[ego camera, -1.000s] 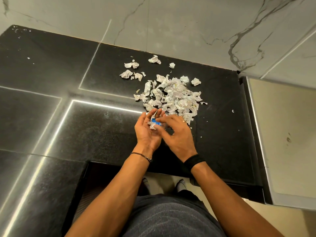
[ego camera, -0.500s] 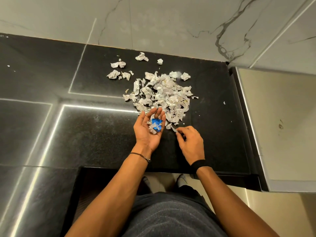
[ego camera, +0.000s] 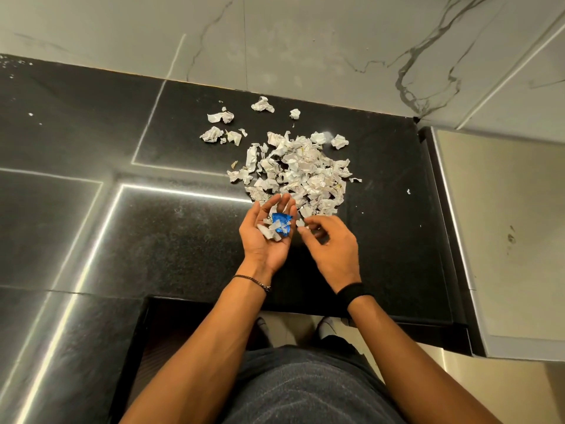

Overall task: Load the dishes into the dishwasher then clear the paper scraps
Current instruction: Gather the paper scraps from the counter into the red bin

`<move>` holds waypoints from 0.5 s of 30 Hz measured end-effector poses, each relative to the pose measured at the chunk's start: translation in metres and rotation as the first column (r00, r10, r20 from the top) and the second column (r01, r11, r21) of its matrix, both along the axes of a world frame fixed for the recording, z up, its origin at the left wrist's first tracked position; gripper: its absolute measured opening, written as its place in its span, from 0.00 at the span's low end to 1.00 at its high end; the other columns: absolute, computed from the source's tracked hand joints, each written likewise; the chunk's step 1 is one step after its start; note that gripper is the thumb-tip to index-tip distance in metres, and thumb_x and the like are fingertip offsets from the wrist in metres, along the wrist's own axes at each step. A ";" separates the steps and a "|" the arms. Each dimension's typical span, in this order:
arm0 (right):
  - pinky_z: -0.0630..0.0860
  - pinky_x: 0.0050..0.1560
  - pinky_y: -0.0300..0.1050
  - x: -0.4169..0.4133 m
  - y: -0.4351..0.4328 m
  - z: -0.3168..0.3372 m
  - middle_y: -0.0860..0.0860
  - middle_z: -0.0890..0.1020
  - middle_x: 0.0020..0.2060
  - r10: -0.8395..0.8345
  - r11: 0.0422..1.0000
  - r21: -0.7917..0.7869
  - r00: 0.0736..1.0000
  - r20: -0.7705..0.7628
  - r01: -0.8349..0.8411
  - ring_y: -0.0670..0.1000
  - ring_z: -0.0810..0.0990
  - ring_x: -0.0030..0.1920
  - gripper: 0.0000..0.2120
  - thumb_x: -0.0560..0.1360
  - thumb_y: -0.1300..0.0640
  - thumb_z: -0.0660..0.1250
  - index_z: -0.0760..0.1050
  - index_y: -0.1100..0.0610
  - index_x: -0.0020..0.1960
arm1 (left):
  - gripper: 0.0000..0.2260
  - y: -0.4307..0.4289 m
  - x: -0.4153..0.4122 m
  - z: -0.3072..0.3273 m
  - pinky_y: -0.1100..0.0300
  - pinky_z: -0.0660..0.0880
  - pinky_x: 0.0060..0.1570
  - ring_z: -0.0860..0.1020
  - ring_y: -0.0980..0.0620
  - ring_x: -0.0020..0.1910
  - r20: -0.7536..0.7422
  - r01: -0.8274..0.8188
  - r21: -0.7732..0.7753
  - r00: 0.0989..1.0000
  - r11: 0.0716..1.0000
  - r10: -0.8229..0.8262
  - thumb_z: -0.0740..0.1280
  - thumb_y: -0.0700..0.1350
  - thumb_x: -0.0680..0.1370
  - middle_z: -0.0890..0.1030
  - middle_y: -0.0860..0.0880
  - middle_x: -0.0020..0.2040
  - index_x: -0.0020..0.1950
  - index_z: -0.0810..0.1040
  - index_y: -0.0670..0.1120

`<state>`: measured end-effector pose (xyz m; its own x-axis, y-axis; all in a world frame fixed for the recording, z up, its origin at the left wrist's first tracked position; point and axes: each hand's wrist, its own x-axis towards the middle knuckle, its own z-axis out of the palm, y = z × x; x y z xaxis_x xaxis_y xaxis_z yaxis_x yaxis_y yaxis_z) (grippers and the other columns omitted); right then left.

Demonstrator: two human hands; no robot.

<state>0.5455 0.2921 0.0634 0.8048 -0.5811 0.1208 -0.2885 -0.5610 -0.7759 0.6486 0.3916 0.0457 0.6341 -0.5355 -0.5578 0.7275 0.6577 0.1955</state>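
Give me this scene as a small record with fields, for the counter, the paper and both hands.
surface: black countertop
pile: white paper scraps, heaped beyond the hands
strays: crumpled pieces apart, far-left of pile
left hand: palm up, carries white bits and a blue scrap
right hand: pinches a small scrap at pile's near edge

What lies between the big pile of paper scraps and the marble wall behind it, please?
In the head view, a few stray crumpled scraps on otherwise bare black countertop.

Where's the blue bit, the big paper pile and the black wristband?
blue bit (ego camera: 280, 223): head view, its shiny middle.
paper pile (ego camera: 302, 169): head view, centre of the heap.
black wristband (ego camera: 351, 292): head view, top of the band.
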 end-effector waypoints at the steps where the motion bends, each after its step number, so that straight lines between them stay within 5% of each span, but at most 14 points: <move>1: 0.77 0.50 0.42 -0.001 -0.005 -0.008 0.46 0.81 0.48 -0.003 0.997 -0.075 0.997 -0.076 -0.002 0.44 0.79 0.46 0.10 0.76 0.52 0.74 0.82 0.53 0.56 | 0.18 0.001 0.000 0.000 0.50 0.76 0.64 0.84 0.41 0.54 -0.002 -0.007 -0.008 1.000 1.000 0.007 0.59 0.50 0.84 0.83 0.37 0.57 0.55 0.81 0.36; 6: 0.76 0.51 0.49 -0.006 -0.011 -0.032 0.50 0.80 0.48 0.034 0.954 -0.282 0.974 -0.222 -0.098 0.52 0.78 0.49 0.08 0.79 0.53 0.70 0.82 0.56 0.55 | 0.19 0.005 0.002 0.000 0.50 0.78 0.62 0.84 0.41 0.54 0.010 -0.013 -0.007 1.000 1.000 0.013 0.58 0.50 0.85 0.82 0.37 0.59 0.55 0.82 0.37; 11: 0.79 0.49 0.49 -0.018 -0.007 -0.013 0.45 0.81 0.46 0.025 0.985 -0.170 0.999 -0.043 -0.032 0.45 0.79 0.47 0.04 0.79 0.54 0.71 0.82 0.53 0.51 | 0.18 0.008 0.004 -0.003 0.50 0.77 0.62 0.83 0.41 0.54 0.022 -0.024 0.037 0.999 0.999 0.023 0.59 0.51 0.85 0.82 0.37 0.58 0.58 0.80 0.38; 15: 0.78 0.53 0.44 -0.002 0.015 0.019 0.46 0.83 0.48 0.182 0.979 -0.121 0.972 0.147 -0.164 0.46 0.80 0.49 0.05 0.77 0.56 0.73 0.82 0.55 0.52 | 0.18 0.003 -0.002 -0.004 0.48 0.73 0.67 0.79 0.39 0.58 0.021 0.003 0.049 1.000 0.999 -0.005 0.60 0.52 0.84 0.81 0.37 0.58 0.59 0.79 0.38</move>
<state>0.5434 0.3068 0.0825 0.8580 -0.4115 0.3075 -0.0593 -0.6740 -0.7364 0.6471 0.3947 0.0420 0.6441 -0.5102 -0.5699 0.7254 0.6439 0.2432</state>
